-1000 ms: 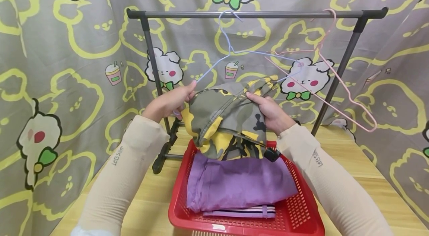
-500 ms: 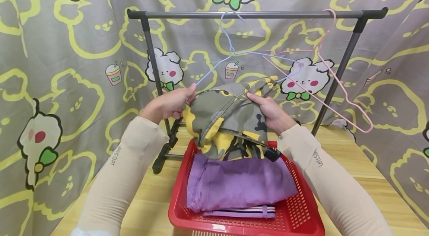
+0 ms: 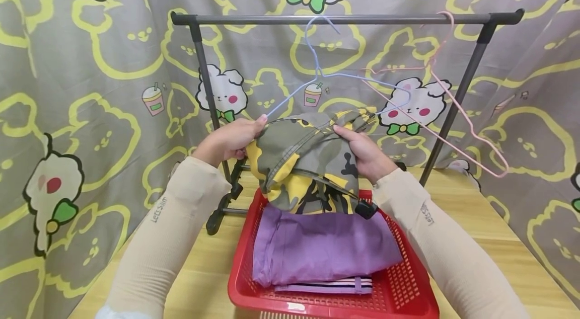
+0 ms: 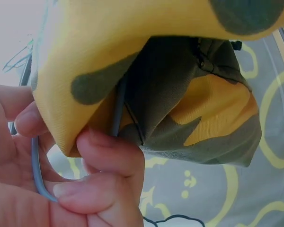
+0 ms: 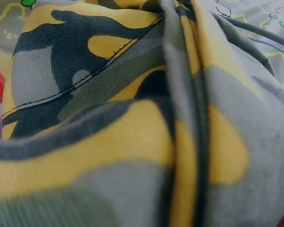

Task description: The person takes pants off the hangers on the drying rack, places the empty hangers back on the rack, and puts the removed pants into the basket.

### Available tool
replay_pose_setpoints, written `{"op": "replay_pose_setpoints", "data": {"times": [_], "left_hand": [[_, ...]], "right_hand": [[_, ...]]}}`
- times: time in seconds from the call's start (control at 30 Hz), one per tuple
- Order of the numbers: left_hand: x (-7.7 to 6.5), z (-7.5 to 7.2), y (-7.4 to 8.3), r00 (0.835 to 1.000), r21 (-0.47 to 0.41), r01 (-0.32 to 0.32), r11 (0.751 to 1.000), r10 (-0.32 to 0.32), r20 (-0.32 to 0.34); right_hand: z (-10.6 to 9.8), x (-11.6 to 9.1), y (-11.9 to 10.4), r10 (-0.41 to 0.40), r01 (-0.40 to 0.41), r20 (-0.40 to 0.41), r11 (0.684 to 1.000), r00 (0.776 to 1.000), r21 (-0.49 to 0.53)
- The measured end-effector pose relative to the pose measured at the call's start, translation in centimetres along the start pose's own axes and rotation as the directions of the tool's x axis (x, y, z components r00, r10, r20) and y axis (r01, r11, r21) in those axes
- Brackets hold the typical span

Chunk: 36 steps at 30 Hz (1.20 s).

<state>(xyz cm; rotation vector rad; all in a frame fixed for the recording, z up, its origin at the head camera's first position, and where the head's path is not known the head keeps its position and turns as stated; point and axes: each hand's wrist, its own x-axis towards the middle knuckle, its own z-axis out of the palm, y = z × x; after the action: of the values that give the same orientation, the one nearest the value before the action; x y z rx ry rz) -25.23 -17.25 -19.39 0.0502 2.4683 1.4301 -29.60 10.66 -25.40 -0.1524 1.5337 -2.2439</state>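
Observation:
A camouflage garment (image 3: 308, 158) in yellow, olive, grey and black lies bunched over the lower part of a blue wire hanger (image 3: 312, 55). The hanger's hook overlaps the rack's top bar. My left hand (image 3: 233, 138) pinches the garment's left edge. In the left wrist view, fingers of the left hand (image 4: 104, 184) curl at the cloth and around the bent end of the hanger wire (image 4: 37, 165). On the other side my right hand (image 3: 369, 153) grips the garment, thumb on top and fingers hidden behind it. Folds of the garment (image 5: 123, 156) fill the right wrist view.
A grey clothes rack (image 3: 254, 19) stands on the wooden table (image 3: 195, 258). From its bar, to the right, hangs a bare pink hanger (image 3: 457, 102). Below my hands, a red basket (image 3: 403, 304) holds folded purple clothing (image 3: 326, 248). A patterned curtain (image 3: 109, 97) surrounds the table.
The blue hanger has shifted slightly right and a little lower. The garment stays in both hands, nearly in place. The pink hanger sways slightly.

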Motion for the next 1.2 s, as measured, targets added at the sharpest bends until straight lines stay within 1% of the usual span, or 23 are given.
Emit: {"op": "replay_pose_setpoints", "data": {"times": [0.1,0.23,0.37,0.47,0.57,0.7,0.9,1.03,1.13,1.2], "left_hand": [[0.0,-0.1,0.0,1.0,0.012,0.002,1.0,-0.002,-0.012],[0.1,0.0,0.1,1.0,0.041,-0.001,0.999,0.001,-0.022],[-0.1,0.2,0.2,0.999,0.11,0.007,0.994,-0.002,-0.039],[-0.3,0.4,0.4,0.998,0.176,0.008,0.984,0.002,-0.058],[-0.5,0.6,0.6,0.998,0.222,0.007,0.975,0.009,-0.069],[-0.5,0.6,0.8,0.998,0.226,0.02,0.974,-0.004,-0.069],[-0.5,0.5,0.6,0.997,0.19,0.03,0.981,-0.015,-0.076],[-0.3,0.6,0.2,0.998,0.234,0.026,0.972,-0.012,-0.062],[0.0,0.8,-0.2,0.999,0.258,0.018,0.966,-0.006,-0.046],[0.2,0.8,-0.4,0.999,0.24,0.015,0.971,-0.005,-0.043]], "right_hand": [[0.2,0.0,-0.1,0.006,-0.006,-0.007,1.0,1.0,0.019],[0.6,0.0,-0.1,-0.013,0.014,-0.028,0.999,1.0,0.039],[1.0,0.2,0.1,-0.034,0.036,-0.059,0.999,0.998,0.021],[1.1,0.3,0.3,-0.043,0.044,-0.091,0.999,0.995,0.004],[0.9,0.3,0.4,-0.048,0.048,-0.101,0.999,0.994,0.001],[0.7,0.4,0.4,-0.054,0.054,-0.065,0.999,0.996,-0.004],[0.4,0.3,0.3,-0.064,0.064,-0.002,0.998,0.998,-0.011],[0.5,0.2,0.2,-0.091,0.091,-0.009,0.995,0.996,-0.039],[0.6,0.0,0.1,-0.097,0.095,-0.025,0.994,0.995,-0.062],[0.5,0.0,0.0,-0.09,0.088,-0.024,0.994,0.996,-0.061]]}}
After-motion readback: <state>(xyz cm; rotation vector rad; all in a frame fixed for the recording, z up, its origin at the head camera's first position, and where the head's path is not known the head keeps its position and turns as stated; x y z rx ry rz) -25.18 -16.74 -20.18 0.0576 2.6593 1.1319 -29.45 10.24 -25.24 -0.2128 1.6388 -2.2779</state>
